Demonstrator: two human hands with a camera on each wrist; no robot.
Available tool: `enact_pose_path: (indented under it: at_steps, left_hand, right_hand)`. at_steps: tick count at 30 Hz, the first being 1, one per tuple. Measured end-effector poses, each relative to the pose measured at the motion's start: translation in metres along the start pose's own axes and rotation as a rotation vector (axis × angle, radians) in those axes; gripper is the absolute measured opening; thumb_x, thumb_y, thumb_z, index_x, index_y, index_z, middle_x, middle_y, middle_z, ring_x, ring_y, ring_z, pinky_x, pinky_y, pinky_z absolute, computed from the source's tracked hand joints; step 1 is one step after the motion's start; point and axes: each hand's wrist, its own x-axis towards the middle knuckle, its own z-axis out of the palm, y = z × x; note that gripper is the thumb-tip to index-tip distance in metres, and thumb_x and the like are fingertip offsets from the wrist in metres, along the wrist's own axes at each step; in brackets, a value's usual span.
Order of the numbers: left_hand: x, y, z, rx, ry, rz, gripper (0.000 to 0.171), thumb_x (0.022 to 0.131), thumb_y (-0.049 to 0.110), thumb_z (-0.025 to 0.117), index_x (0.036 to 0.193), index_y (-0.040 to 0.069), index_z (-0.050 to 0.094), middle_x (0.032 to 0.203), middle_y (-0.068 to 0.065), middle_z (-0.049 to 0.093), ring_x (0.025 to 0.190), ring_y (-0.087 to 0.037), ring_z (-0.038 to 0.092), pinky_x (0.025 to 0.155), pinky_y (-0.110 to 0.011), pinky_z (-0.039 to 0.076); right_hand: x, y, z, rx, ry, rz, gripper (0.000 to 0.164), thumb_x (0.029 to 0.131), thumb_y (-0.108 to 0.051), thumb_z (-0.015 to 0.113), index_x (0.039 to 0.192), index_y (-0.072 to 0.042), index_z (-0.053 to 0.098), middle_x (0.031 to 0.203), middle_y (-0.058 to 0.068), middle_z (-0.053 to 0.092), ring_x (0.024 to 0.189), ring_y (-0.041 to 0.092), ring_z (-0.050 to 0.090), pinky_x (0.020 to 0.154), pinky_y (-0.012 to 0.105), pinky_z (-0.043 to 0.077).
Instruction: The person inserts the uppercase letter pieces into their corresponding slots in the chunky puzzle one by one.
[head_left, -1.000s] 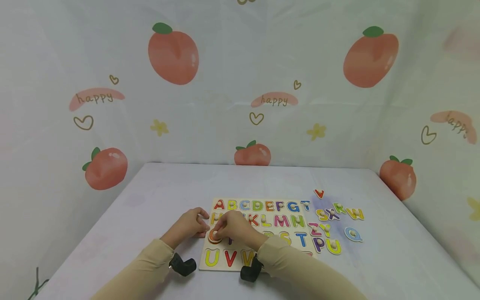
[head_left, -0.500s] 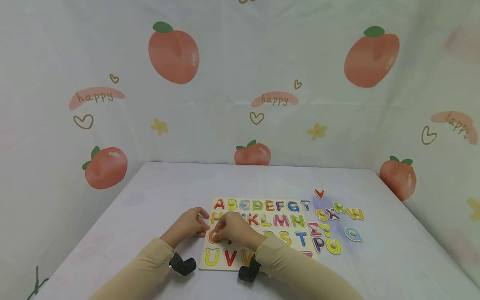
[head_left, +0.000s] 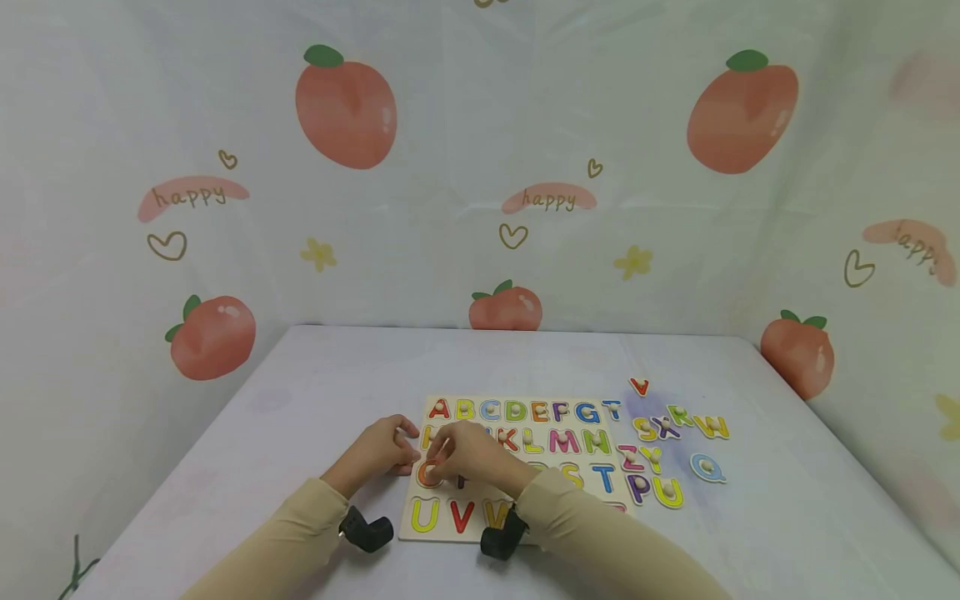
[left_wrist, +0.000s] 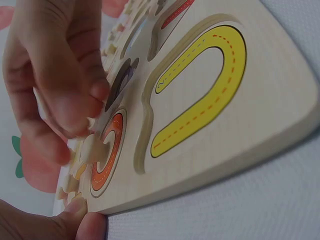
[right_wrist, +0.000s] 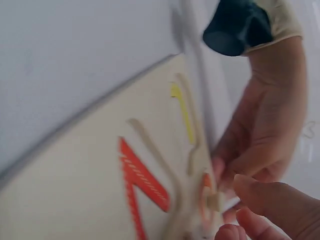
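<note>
Orange letter O [left_wrist: 102, 177] (wooden knob [left_wrist: 92, 148] on top), flat in the pale board [left_wrist: 270, 115]

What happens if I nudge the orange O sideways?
The orange O probably won't slide much, since it looks sunk into the board. It's likely stiff, because it looks like a flat, wooden piece. The knob sticking up should make it fairly easy to pinch and lift.

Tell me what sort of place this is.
Likely an indoor spot set up for filming tabletop play: a fruit-printed backdrop hangs behind the table, a letter board lies on it, and a wrist-worn black device may be a camera.
</note>
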Motion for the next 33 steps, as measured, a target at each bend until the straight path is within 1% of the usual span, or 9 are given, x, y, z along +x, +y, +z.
enact_pose_path:
  at_steps: [5, 9, 12, 16, 22, 24, 26, 29, 33]
  left_hand:
    - [0.001, 0.000, 0.002, 0.004, -0.001, -0.007, 0.033, 0.082, 0.000, 0.073, 0.110, 0.000, 0.056, 0.079, -0.007, 0.062, 0.058, -0.011, 0.060, 0.056, -0.022, 0.054]
    - [0.001, 0.001, 0.002, 0.002, 0.000, -0.013, 0.034, 0.083, 0.001, 0.073, 0.112, 0.000, 0.056, 0.080, -0.008, 0.062, 0.060, -0.012, 0.060, 0.056, -0.022, 0.054]
    - [0.001, 0.002, 0.003, 0.008, 0.003, -0.016, 0.033, 0.083, 0.002, 0.073, 0.111, 0.001, 0.056, 0.080, -0.008, 0.061, 0.060, -0.012, 0.060, 0.056, -0.022, 0.054]
    - [0.001, 0.002, 0.002, 0.013, 0.004, -0.023, 0.033, 0.083, 0.002, 0.073, 0.111, 0.001, 0.056, 0.080, -0.007, 0.061, 0.060, -0.012, 0.059, 0.056, -0.022, 0.053]
    - [-0.001, 0.002, 0.001, 0.004, 0.009, -0.022, 0.034, 0.082, 0.001, 0.073, 0.112, 0.000, 0.056, 0.081, -0.008, 0.060, 0.061, -0.013, 0.059, 0.057, -0.023, 0.054]
    - [-0.001, 0.001, 0.001, 0.001, 0.010, -0.015, 0.034, 0.082, 0.000, 0.073, 0.112, 0.000, 0.056, 0.081, -0.008, 0.060, 0.061, -0.013, 0.059, 0.057, -0.023, 0.055]
    - [-0.001, 0.001, 0.001, -0.005, 0.011, -0.012, 0.034, 0.082, 0.000, 0.072, 0.112, -0.001, 0.056, 0.081, -0.008, 0.060, 0.061, -0.013, 0.059, 0.057, -0.023, 0.055]
    - [0.000, 0.001, 0.001, -0.006, 0.012, -0.012, 0.034, 0.082, -0.001, 0.072, 0.112, 0.000, 0.056, 0.081, -0.008, 0.060, 0.061, -0.013, 0.059, 0.056, -0.023, 0.055]
    - [0.001, 0.001, 0.001, -0.002, 0.007, -0.015, 0.034, 0.082, 0.000, 0.073, 0.112, 0.000, 0.056, 0.081, -0.008, 0.060, 0.061, -0.013, 0.059, 0.057, -0.023, 0.054]
  right_hand:
    - [-0.007, 0.000, -0.025, 0.008, 0.045, -0.018, 0.021, 0.077, -0.021, 0.082, 0.093, -0.012, 0.070, 0.077, -0.003, 0.061, 0.065, 0.011, 0.055, 0.055, 0.024, 0.045]
    - [-0.018, 0.004, -0.054, 0.063, 0.104, -0.038, 0.022, 0.081, -0.020, 0.079, 0.097, -0.009, 0.070, 0.081, 0.001, 0.062, 0.073, 0.014, 0.056, 0.064, 0.029, 0.049]
    - [-0.029, 0.013, -0.078, 0.104, 0.160, -0.031, 0.023, 0.083, -0.019, 0.077, 0.100, -0.006, 0.069, 0.084, 0.002, 0.062, 0.076, 0.014, 0.059, 0.070, 0.035, 0.054]
    - [-0.044, 0.031, -0.106, 0.132, 0.219, -0.022, 0.026, 0.085, -0.017, 0.074, 0.106, -0.003, 0.067, 0.088, 0.005, 0.063, 0.081, 0.015, 0.063, 0.078, 0.036, 0.056]
    - [-0.073, 0.071, -0.139, 0.101, 0.229, -0.048, 0.036, 0.089, -0.020, 0.070, 0.116, 0.001, 0.061, 0.099, 0.010, 0.064, 0.092, 0.019, 0.065, 0.083, 0.037, 0.055]
    - [-0.084, 0.084, -0.147, 0.102, 0.230, -0.029, 0.039, 0.090, -0.022, 0.069, 0.120, 0.000, 0.059, 0.105, 0.011, 0.063, 0.097, 0.021, 0.064, 0.085, 0.037, 0.055]
    - [-0.094, 0.095, -0.153, 0.112, 0.231, -0.019, 0.041, 0.092, -0.022, 0.067, 0.124, 0.002, 0.056, 0.112, 0.017, 0.062, 0.102, 0.026, 0.063, 0.087, 0.039, 0.054]
    - [-0.108, 0.110, -0.161, 0.122, 0.235, 0.025, 0.047, 0.092, -0.024, 0.066, 0.128, 0.002, 0.052, 0.119, 0.021, 0.060, 0.108, 0.030, 0.061, 0.090, 0.041, 0.054]
    - [-0.124, 0.125, -0.170, 0.082, 0.254, 0.074, 0.049, 0.092, -0.026, 0.066, 0.130, 0.002, 0.051, 0.123, 0.021, 0.060, 0.112, 0.032, 0.059, 0.091, 0.044, 0.053]
